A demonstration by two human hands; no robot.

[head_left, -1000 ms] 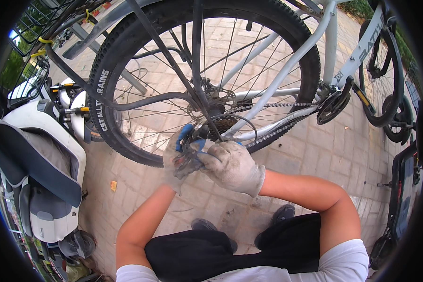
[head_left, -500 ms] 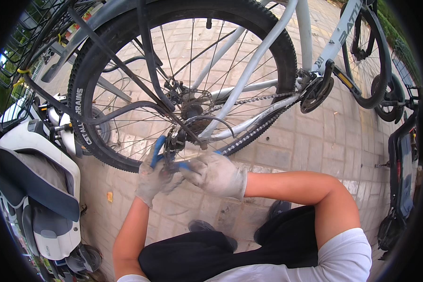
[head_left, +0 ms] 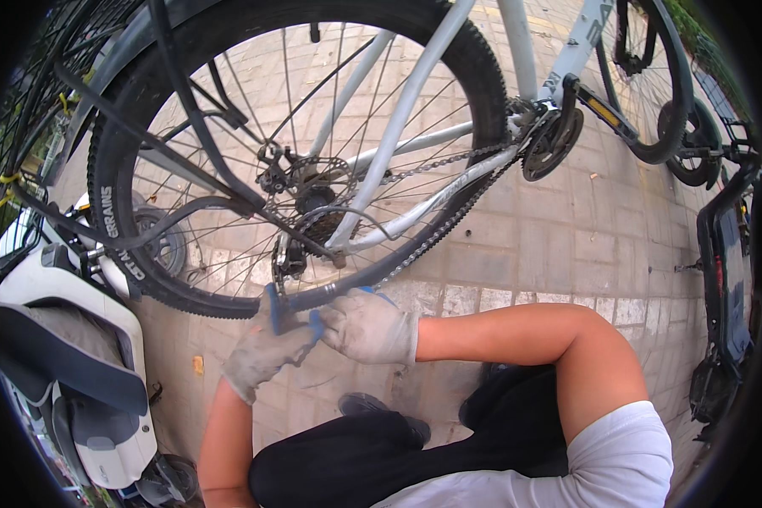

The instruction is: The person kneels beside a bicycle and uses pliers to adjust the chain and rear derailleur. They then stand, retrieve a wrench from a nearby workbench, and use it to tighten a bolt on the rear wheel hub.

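A light-grey bicycle's rear wheel stands in front of me. Both my hands wear grey gloves with blue finger areas. My left hand is just under the rear derailleur, its fingers curled together near the lower end; what they hold is blurred. Beside it, my right hand is closed, fingertips close to the left thumb. The bicycle chain slopes down from the chainring along the tyre and runs into my right hand, where its end is hidden.
To the left stands a white and dark-grey scooter. A black rack strut crosses the wheel, and a black basket is at the upper left. Another dark vehicle stands at the right. Paving bricks cover the ground.
My left hand has moved slightly down and left, with its fingers lower under the derailleur. My right hand has shifted left. The bicycle appears further left and higher in view.
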